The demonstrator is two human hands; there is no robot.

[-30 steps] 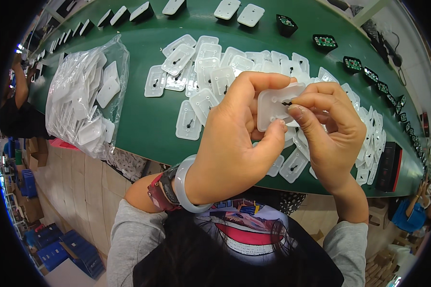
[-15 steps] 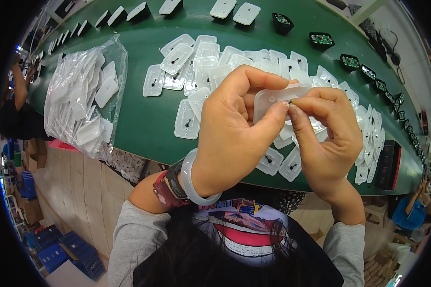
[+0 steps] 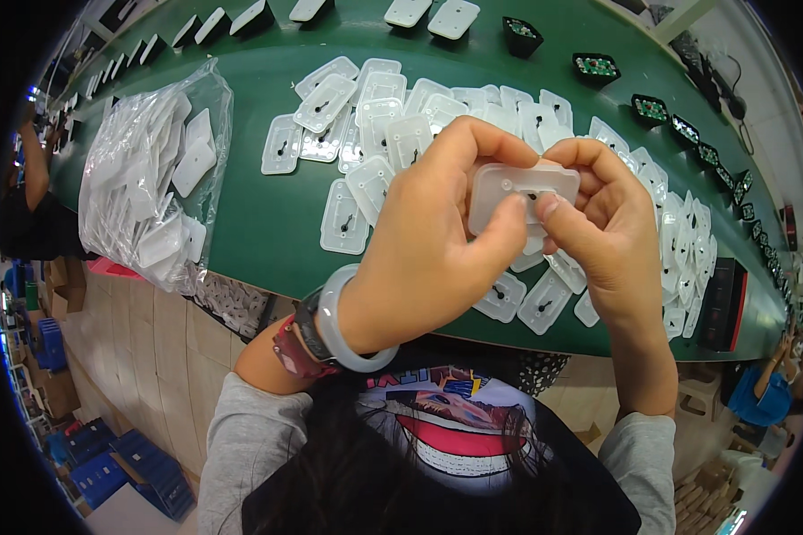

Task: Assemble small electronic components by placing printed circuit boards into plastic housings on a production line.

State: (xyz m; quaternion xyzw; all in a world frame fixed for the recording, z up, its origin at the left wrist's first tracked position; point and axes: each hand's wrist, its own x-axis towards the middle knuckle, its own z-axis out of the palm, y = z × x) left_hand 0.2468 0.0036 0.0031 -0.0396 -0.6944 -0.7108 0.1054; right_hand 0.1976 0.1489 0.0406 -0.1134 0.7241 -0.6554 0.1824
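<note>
A translucent white plastic cover [image 3: 492, 198] with rounded corners is held up between both hands above the table. My left hand [image 3: 451, 214] grips its left side, thumb on the inner face and fingers behind. With its thumb pressed on the inner face, my right hand [image 3: 602, 214] holds the right side. Between the two thumbs a small black part [image 3: 533, 196] shows on the cover. Beneath and behind the hands lie several similar white covers [image 3: 344, 216], many with a small black piece in the middle.
A clear plastic bag [image 3: 143, 187] full of white covers lies at the left. Black housings with green circuit boards [image 3: 595, 66] line the far and right edge; white-topped ones [image 3: 453, 20] continue leftward. A black and red box [image 3: 724, 305] stands at the right table edge.
The right fingers have shifted from a pinch at the cover's middle to holding its right edge, thumb on the inner face. The cover has turned to face me more.
</note>
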